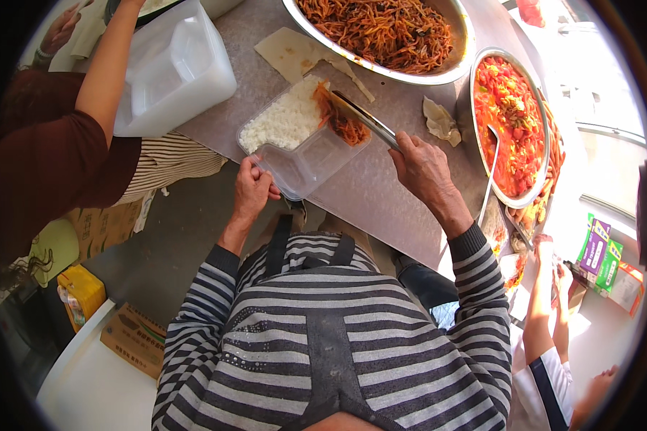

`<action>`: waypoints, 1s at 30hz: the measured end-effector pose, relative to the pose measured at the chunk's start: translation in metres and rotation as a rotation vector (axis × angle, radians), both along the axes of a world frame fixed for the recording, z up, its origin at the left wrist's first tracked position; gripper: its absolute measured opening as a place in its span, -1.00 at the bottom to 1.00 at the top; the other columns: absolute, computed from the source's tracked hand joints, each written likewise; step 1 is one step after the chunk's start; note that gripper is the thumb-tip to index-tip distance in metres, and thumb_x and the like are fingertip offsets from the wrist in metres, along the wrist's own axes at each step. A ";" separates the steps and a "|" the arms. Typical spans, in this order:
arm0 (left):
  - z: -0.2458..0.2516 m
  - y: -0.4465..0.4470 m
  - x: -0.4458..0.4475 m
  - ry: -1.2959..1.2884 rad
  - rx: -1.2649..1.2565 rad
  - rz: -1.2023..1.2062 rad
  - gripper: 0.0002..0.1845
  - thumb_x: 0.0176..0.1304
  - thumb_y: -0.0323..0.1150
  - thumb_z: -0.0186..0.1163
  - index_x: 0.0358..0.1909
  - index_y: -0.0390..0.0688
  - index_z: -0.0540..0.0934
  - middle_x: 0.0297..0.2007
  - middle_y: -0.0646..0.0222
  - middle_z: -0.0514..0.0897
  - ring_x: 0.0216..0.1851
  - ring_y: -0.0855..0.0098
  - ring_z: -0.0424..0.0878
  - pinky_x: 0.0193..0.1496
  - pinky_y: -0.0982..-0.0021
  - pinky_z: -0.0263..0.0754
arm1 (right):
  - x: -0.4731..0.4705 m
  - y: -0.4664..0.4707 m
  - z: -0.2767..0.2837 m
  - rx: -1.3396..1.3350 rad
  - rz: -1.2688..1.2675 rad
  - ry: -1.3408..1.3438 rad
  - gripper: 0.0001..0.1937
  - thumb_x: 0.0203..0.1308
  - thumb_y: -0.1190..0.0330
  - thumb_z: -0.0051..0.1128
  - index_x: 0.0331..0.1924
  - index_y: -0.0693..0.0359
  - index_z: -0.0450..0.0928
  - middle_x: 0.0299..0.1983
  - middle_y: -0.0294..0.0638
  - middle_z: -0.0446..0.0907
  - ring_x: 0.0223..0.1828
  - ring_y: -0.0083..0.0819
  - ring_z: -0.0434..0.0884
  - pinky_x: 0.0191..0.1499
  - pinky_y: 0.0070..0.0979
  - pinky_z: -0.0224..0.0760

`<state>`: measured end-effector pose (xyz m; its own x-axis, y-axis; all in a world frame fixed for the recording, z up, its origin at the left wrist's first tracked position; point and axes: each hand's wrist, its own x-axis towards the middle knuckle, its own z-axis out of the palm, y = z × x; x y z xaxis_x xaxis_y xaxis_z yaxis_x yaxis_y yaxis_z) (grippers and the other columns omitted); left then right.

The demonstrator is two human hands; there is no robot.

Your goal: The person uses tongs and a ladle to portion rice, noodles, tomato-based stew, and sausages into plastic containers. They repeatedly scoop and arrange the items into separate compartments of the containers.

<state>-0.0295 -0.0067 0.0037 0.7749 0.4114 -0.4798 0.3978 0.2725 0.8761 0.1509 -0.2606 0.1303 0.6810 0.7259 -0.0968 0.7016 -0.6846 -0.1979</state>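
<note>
My left hand grips the near left rim of a clear plastic compartment food container, which juts past the table's edge. White rice fills its left compartment. Reddish shredded vegetables lie in the far right one, and the near compartment holds no food. In my right hand are metal tongs, their tips over the shredded vegetables in the container. Beyond it stands a large metal basin of the same-looking shreds. To the right is a metal basin of tomato and egg with a metal spoon leaning in it.
Stacked translucent plastic containers stand at the left beside a person in a dark red top. Cardboard scraps and a crumpled piece lie on the table. Another person's arms reach in at right, near coloured boxes.
</note>
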 end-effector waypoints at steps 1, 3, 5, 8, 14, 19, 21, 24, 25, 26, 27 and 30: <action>0.000 0.001 0.000 0.005 0.001 -0.008 -0.61 0.24 -0.53 0.00 0.11 -0.33 0.25 -0.51 0.33 0.48 -0.60 0.50 0.54 -0.60 0.48 0.57 | -0.002 -0.002 0.002 0.005 -0.013 0.008 -0.77 0.17 0.31 0.12 -0.25 0.26 0.36 -0.46 -0.03 0.54 -0.49 -0.01 0.59 -0.45 -0.16 0.47; 0.000 0.002 0.000 0.006 0.003 -0.021 -0.60 0.24 -0.53 0.00 0.11 -0.33 0.24 -0.51 0.33 0.48 -0.60 0.49 0.54 -0.60 0.48 0.56 | -0.009 -0.007 0.007 0.013 -0.041 0.023 -0.77 0.16 0.31 0.13 -0.25 0.25 0.36 -0.45 -0.03 0.54 -0.48 -0.01 0.59 -0.44 -0.17 0.47; 0.000 0.003 0.000 -0.003 0.005 -0.032 -0.60 0.24 -0.53 0.00 0.11 -0.33 0.24 -0.52 0.33 0.48 -0.60 0.49 0.54 -0.60 0.48 0.56 | -0.012 -0.010 0.009 -0.026 -0.029 0.035 -0.77 0.15 0.32 0.14 -0.24 0.24 0.37 -0.45 -0.04 0.54 -0.47 -0.02 0.59 -0.44 -0.18 0.47; -0.001 0.006 -0.001 -0.007 -0.005 -0.039 -0.60 0.24 -0.53 0.01 0.11 -0.32 0.24 -0.52 0.32 0.48 -0.60 0.49 0.54 -0.61 0.48 0.56 | -0.011 -0.011 0.022 0.098 -0.053 0.034 -0.77 0.14 0.34 0.16 -0.22 0.23 0.37 -0.46 -0.05 0.53 -0.45 -0.03 0.58 -0.44 -0.19 0.45; 0.002 0.009 0.002 -0.020 0.001 -0.065 -0.63 0.20 -0.57 0.00 0.06 -0.37 0.26 -0.56 0.34 0.48 -0.64 0.50 0.55 -0.64 0.47 0.55 | 0.030 0.020 0.073 0.305 -0.122 -0.072 -0.77 0.12 0.35 0.19 -0.24 0.29 0.42 -0.47 0.01 0.55 -0.46 -0.02 0.59 -0.42 -0.20 0.41; 0.003 0.012 0.010 0.006 0.069 -0.187 -0.62 0.23 -0.55 0.00 0.09 -0.35 0.26 -0.56 0.36 0.49 -0.62 0.53 0.53 -0.62 0.49 0.54 | 0.097 0.071 0.075 -0.145 -0.214 -0.052 -0.63 0.19 0.13 0.11 -0.31 0.38 0.56 -0.40 0.11 0.60 -0.34 -0.02 0.64 -0.27 -0.18 0.48; 0.008 0.010 0.015 0.019 0.089 -0.236 -0.62 0.22 -0.55 0.01 0.09 -0.35 0.27 -0.57 0.37 0.49 -0.62 0.54 0.53 -0.62 0.50 0.54 | 0.115 0.088 0.068 -0.220 -0.160 -0.021 -0.58 0.18 0.07 0.11 -0.38 0.37 0.57 -0.46 0.13 0.58 -0.36 -0.02 0.63 -0.27 -0.15 0.45; 0.017 0.011 0.020 0.028 0.126 -0.299 -0.63 0.17 -0.55 0.02 0.05 -0.36 0.32 -0.59 0.36 0.51 -0.65 0.54 0.54 -0.65 0.48 0.54 | 0.121 0.100 0.059 -0.228 -0.115 0.000 -0.56 0.18 0.03 0.10 -0.38 0.35 0.59 -0.44 0.12 0.59 -0.34 -0.02 0.63 -0.25 -0.13 0.45; 0.020 0.010 0.021 0.032 0.141 -0.317 -0.63 0.17 -0.55 0.01 0.04 -0.36 0.33 -0.59 0.36 0.51 -0.65 0.55 0.54 -0.65 0.49 0.53 | 0.115 0.100 0.069 -0.196 -0.133 0.010 -0.57 0.19 0.04 0.09 -0.35 0.33 0.60 -0.43 0.10 0.59 -0.33 -0.02 0.63 -0.24 -0.14 0.45; 0.023 0.008 0.022 0.035 0.155 -0.336 -0.63 0.17 -0.55 0.01 0.04 -0.36 0.33 -0.60 0.36 0.51 -0.65 0.55 0.53 -0.65 0.49 0.53 | 0.111 0.098 0.077 -0.165 -0.152 0.020 -0.58 0.20 0.05 0.09 -0.32 0.32 0.61 -0.42 0.08 0.60 -0.33 -0.03 0.63 -0.24 -0.14 0.45; 0.024 0.007 0.023 0.044 0.150 -0.346 -0.63 0.16 -0.55 0.01 0.05 -0.36 0.33 -0.60 0.36 0.51 -0.65 0.55 0.53 -0.66 0.49 0.52 | 0.108 0.089 0.083 -0.131 -0.162 -0.034 -0.60 0.20 0.06 0.08 -0.31 0.31 0.61 -0.38 0.08 0.60 -0.30 -0.04 0.63 -0.24 -0.17 0.47; 0.022 -0.013 0.037 0.069 0.138 -0.398 -0.62 0.18 -0.53 -0.01 0.07 -0.34 0.33 -0.60 0.39 0.50 -0.65 0.57 0.51 -0.65 0.51 0.51 | 0.105 0.022 0.092 0.025 -0.164 -0.170 -0.68 0.21 0.15 0.08 -0.31 0.30 0.61 -0.35 0.06 0.60 -0.28 -0.06 0.63 -0.25 -0.23 0.47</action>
